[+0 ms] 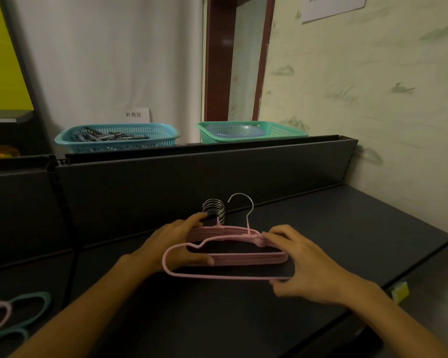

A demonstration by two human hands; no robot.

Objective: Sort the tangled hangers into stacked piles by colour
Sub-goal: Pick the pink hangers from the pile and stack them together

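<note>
Your right hand (313,264) pinches a loose pink hanger (217,274), lining it onto the pink stack (243,258). Your left hand (176,244) grips that stack, steadying it on the counter (347,228).

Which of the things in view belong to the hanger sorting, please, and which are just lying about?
Part of the job:
- pink hanger stack, gripped by the left hand
- single pink hanger, held by the right hand
- pink and green hangers, lower left

Just lying about:
- blue basket
- green basket holding a bowl
- sign
</note>
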